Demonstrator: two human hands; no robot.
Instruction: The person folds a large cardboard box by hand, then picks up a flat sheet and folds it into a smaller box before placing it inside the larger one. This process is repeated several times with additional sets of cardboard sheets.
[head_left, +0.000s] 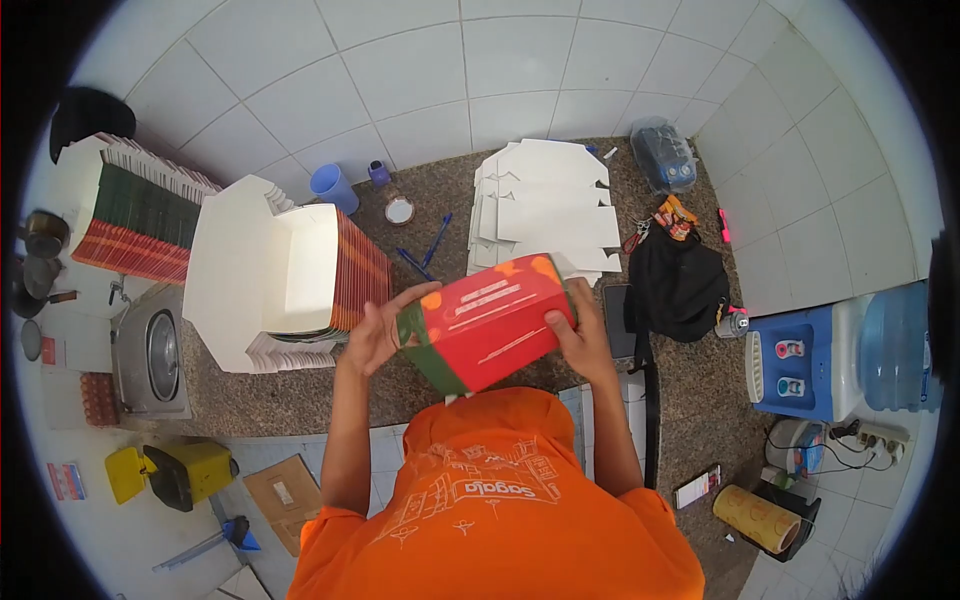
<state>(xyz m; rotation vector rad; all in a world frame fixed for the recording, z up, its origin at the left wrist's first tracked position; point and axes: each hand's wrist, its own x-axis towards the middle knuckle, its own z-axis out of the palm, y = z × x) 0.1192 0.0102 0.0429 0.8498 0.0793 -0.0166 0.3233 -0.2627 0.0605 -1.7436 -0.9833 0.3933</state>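
Note:
A red and green printed cardboard box [490, 325] with orange patches is held tilted in front of my chest, above the counter's front edge. At its left end, my left hand [378, 335] is against the green side, with fingers reaching along the far edge. My right hand [583, 335] grips the right end, thumb on the red face and the other fingers mostly hidden. Just beyond the box lies a stack of flat white cardboard blanks [545, 210]. To the left stands a nested stack of part-folded boxes [315, 265], white inside and red outside.
More printed cartons [140, 215] stand at the far left, near a sink [158, 350]. Blue pens [437, 240], a blue cup [334, 187] and a small round mirror [399, 210] lie behind. Rightward are a black bag [680, 285] and a water dispenser [800, 355].

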